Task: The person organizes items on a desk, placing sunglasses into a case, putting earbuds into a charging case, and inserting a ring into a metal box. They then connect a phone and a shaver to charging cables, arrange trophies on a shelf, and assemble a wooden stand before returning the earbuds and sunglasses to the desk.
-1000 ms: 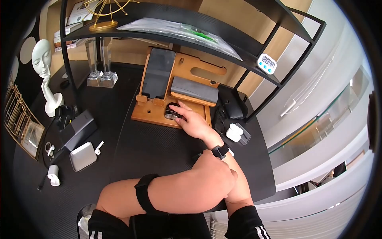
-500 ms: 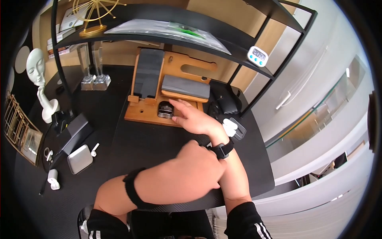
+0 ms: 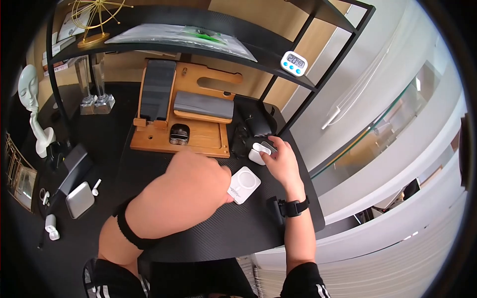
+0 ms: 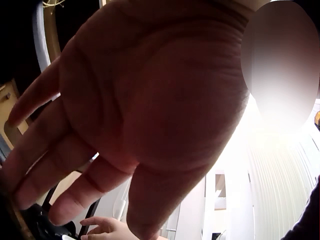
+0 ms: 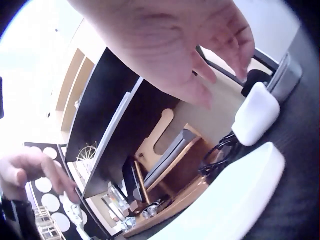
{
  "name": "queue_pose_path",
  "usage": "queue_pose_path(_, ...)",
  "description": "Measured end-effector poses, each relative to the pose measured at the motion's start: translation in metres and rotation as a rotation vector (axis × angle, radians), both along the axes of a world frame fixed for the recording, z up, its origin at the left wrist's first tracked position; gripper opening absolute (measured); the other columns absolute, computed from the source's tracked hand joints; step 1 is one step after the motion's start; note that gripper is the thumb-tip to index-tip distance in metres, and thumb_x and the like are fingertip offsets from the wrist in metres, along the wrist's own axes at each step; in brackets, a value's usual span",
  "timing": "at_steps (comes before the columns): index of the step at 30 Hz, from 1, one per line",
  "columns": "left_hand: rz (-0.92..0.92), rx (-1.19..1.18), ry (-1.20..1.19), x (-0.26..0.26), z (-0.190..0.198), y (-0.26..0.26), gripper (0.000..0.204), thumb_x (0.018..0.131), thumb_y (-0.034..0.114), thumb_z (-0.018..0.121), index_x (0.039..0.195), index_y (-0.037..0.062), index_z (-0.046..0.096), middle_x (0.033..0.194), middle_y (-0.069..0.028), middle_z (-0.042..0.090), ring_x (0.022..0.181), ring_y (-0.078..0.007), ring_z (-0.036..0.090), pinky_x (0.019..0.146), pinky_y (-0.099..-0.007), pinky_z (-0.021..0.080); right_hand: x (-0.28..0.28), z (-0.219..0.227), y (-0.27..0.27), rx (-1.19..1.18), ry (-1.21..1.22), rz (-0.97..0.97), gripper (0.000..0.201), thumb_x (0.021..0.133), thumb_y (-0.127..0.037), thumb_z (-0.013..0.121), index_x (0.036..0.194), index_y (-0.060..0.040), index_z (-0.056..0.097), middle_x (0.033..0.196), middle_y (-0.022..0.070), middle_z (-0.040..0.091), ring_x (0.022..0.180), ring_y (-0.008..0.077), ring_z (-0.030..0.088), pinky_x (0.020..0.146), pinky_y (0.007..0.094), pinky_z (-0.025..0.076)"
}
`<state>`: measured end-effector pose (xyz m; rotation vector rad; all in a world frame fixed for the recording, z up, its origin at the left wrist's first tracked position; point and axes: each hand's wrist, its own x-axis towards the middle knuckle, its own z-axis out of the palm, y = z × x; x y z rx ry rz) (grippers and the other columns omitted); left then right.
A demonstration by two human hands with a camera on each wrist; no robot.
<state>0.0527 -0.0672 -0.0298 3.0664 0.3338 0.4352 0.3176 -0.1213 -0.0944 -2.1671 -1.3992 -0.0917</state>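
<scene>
The white earbud case (image 3: 256, 157) lies just left of the right hand (image 3: 284, 166), the closer one, its fingers parted, empty; the left hand (image 3: 201, 179), fingers loose, holds nothing

The black bench (image 3: 238, 231), finely textured on top, carries a wooden stand (image 3: 159, 145) with a black pouch (image 3: 256, 121) to its right. Nearer the front lie a white earbud case (image 3: 256, 155) and white pad (image 3: 245, 183); leftward, a silver square (image 3: 80, 200) beside one earbud (image 3: 96, 187).
</scene>
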Motion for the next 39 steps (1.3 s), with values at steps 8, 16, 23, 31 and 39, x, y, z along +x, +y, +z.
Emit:
queue_pose_path(8, -0.155, -0.056, 0.172, 0.019, -0.016, -0.004, 0.04, 0.083, 0.04, 0.06, 0.083, 0.0006, 0.06, 0.067, -0.0117, 0.061, 0.064, -0.0283, 0.061, 0.064, -0.0352, 0.045, 0.02, -0.028, 0.002, -0.025, 0.008, -0.018, 0.065, 0.065, -0.017, 0.076, 0.124, -0.0083, 0.05, 0.107, 0.0156, 0.057, 0.099, 0.031, 0.058, 0.085, 0.0365, 0.048)
queue_pose_path(16, -0.068, -0.157, 0.375, 0.049, -0.039, 0.017, 0.04, 0.082, 0.043, 0.06, 0.088, 0.0042, 0.059, 0.072, -0.0146, 0.062, 0.074, -0.0314, 0.064, 0.065, -0.04, 0.049, 0.024, -0.032, 0.0, -0.046, 0.039, 0.015, 0.056, 0.061, -0.011, 0.077, 0.113, -0.013, 0.057, 0.101, 0.0116, 0.06, 0.096, 0.0299, 0.059, 0.082, 0.0374, 0.048)
queue_pose_path(23, 0.018, -0.142, 0.338, 0.063, -0.06, 0.033, 0.038, 0.082, 0.043, 0.059, 0.09, 0.0058, 0.06, 0.076, -0.0141, 0.062, 0.078, -0.0304, 0.063, 0.067, -0.0401, 0.049, 0.024, -0.035, 0.002, -0.017, 0.004, 0.064, 0.052, 0.062, -0.01, 0.077, 0.11, -0.0079, 0.057, 0.096, 0.0133, 0.062, 0.088, 0.029, 0.061, 0.078, 0.0352, 0.049)
queue_pose_path(31, 0.167, -0.259, 0.127, 0.074, -0.069, 0.033, 0.033, 0.081, 0.036, 0.062, 0.091, 0.0046, 0.061, 0.072, -0.0137, 0.063, 0.074, -0.0305, 0.063, 0.065, -0.0407, 0.048, 0.023, -0.032, 0.003, 0.026, 0.064, 0.06, 0.044, 0.062, -0.01, 0.075, 0.103, -0.0098, 0.059, 0.093, 0.0132, 0.065, 0.091, 0.0313, 0.062, 0.078, 0.0386, 0.049)
queue_pose_path(39, 0.168, -0.365, -0.069, 0.082, -0.078, 0.036, 0.046, 0.081, 0.03, 0.062, 0.116, 0.0037, 0.051, 0.076, -0.0143, 0.065, 0.071, -0.0309, 0.063, 0.062, -0.0385, 0.048, 0.019, -0.029, 0.005, 0.29, 0.265, 0.054, 0.045, 0.063, -0.006, 0.077, 0.104, -0.0044, 0.06, 0.081, 0.0087, 0.066, 0.067, 0.0151, 0.063, 0.064, 0.0272, 0.05)
